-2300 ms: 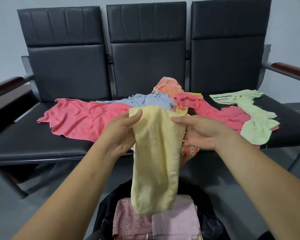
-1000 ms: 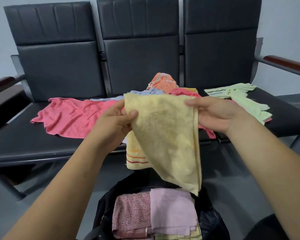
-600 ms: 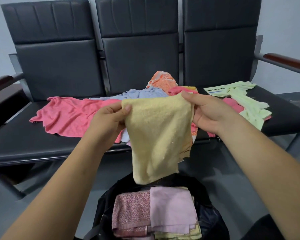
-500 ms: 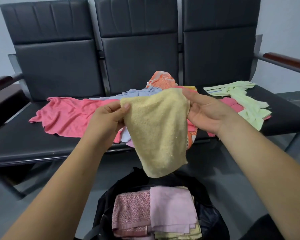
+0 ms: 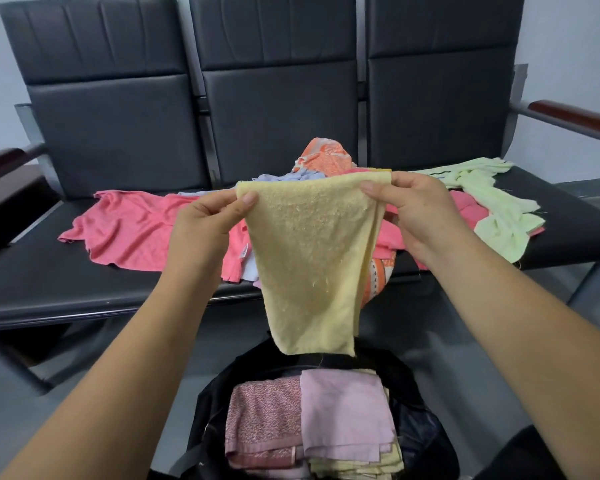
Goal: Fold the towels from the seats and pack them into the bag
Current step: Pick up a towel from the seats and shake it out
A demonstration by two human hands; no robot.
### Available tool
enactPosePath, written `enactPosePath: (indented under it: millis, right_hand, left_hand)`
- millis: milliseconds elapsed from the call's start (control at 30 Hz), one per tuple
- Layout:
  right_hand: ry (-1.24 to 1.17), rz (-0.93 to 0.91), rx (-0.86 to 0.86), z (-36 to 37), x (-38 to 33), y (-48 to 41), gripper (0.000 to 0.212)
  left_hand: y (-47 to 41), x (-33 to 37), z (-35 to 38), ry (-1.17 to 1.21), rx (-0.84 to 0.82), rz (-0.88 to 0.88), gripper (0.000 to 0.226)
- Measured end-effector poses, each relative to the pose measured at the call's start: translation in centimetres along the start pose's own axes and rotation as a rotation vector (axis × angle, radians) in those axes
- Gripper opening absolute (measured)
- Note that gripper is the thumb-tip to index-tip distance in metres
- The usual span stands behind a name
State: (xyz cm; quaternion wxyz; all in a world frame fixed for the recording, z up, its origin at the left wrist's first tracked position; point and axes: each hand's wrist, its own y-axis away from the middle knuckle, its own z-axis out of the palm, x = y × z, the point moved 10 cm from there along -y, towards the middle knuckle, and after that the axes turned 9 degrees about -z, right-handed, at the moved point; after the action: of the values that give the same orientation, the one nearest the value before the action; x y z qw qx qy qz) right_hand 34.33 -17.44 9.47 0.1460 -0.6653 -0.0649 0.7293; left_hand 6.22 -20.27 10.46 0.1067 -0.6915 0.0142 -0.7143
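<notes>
Left hand (image 5: 205, 223) and right hand (image 5: 418, 209) each pinch a top corner of the yellow terry towel (image 5: 309, 258). It hangs doubled above the black bag (image 5: 426, 427) of folded cloths. No writing is legible.

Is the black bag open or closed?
Open. The bag gapes wide at the top, and folded towels show stacked inside it.

pretty even soft indoor light, hardly any shadows, mild sheen on the seats (image 5: 111, 126), wide-angle bending at the edges, slightly soft overall
</notes>
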Motion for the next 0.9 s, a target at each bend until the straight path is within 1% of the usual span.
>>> enactPosePath:
  millis: [100, 167, 233, 300, 367, 400, 433, 467, 500, 567, 600, 633, 667, 733, 767, 800, 833, 867, 900]
  right_hand:
    - [-0.015, 0.007, -0.035, 0.5, -0.1, 0.2, 0.006]
    - [-0.035, 0.028, -0.047, 0.7, 0.2, 0.3, 0.008]
    - [-0.048, 0.000, -0.053, 0.8, -0.1, 0.2, 0.008]
    - [-0.120, -0.030, -0.136, 1.7, -0.6, 0.3, 0.025]
    - [-0.182, -0.038, -0.277, 3.0, -1.1, 0.7, 0.046]
    - [-0.157, -0.043, -0.325, 3.2, -1.2, 0.8, 0.055]
    - [-0.082, -0.053, -0.343, 3.1, -0.9, 0.7, 0.061]
    - [0.021, -0.060, -0.336, 2.8, -0.6, 0.6, 0.065]
    - [0.128, -0.058, -0.313, 2.2, 0.0, 0.3, 0.066]
    - [0.260, -0.037, -0.277, 1.7, 0.8, 0.2, 0.071]
    - [0.295, -0.030, -0.273, 1.6, 1.3, 0.2, 0.076]
    - [0.330, -0.028, -0.277, 1.4, 1.8, 0.2, 0.077]
    - [0.352, -0.032, -0.287, 1.3, 2.3, -0.1, 0.071]
    - [0.392, 0.017, -0.315, 1.4, 2.9, 0.0, 0.037]
    - [0.394, 0.068, -0.342, 1.6, 3.2, 0.2, 0.022]
    - [0.341, 0.126, -0.390, 2.1, 3.5, 0.8, 0.013]
    - [0.272, 0.180, -0.449, 2.7, 3.8, 1.4, 0.010]
    - [0.223, 0.225, -0.514, 3.3, 3.7, 2.1, 0.017]
    - [0.260, 0.240, -0.590, 3.8, 3.7, 2.8, 0.028]
  left_hand:
    - [0.1, 0.2, 0.0, 0.047, -0.016, 0.013, 0.008]
    - [0.0, -0.2, 0.3, 0.101, -0.054, -0.011, 0.015]
    - [-0.1, -0.4, 0.6, 0.141, -0.078, -0.024, 0.023]
    - [0.0, 0.0, 1.5, 0.081, -0.158, -0.008, 0.045]
    - [0.4, -0.2, 3.1, -0.048, -0.309, -0.032, 0.077]
    - [0.6, -0.8, 3.6, -0.108, -0.368, -0.071, 0.089]
    - [0.8, -1.4, 3.8, -0.160, -0.399, -0.113, 0.094]
    - [0.9, -1.8, 3.7, -0.206, -0.406, -0.142, 0.091]
    - [0.7, -2.3, 3.6, -0.248, -0.405, -0.155, 0.078]
    - [0.1, -3.2, 3.4, -0.334, -0.393, -0.153, 0.036]
    - [-0.1, -3.7, 3.3, -0.366, -0.387, -0.162, 0.020]
    - [-0.2, -4.1, 3.2, -0.378, -0.376, -0.181, 0.015]
    - [-0.1, -4.4, 3.1, -0.384, -0.365, -0.202, 0.022]
    - [0.4, -4.4, 3.5, -0.424, -0.393, -0.213, 0.041]
    - [0.6, -4.2, 3.8, -0.493, -0.418, -0.190, 0.049]
    - [0.7, -4.2, 4.0, -0.573, -0.428, -0.156, 0.051]
    - [0.6, -4.0, 4.1, -0.640, -0.412, -0.111, 0.047]
    - [0.6, -3.5, 4.2, -0.698, -0.379, -0.056, 0.039]
    - [0.5, -3.2, 4.2, -0.733, -0.344, -0.017, 0.030]
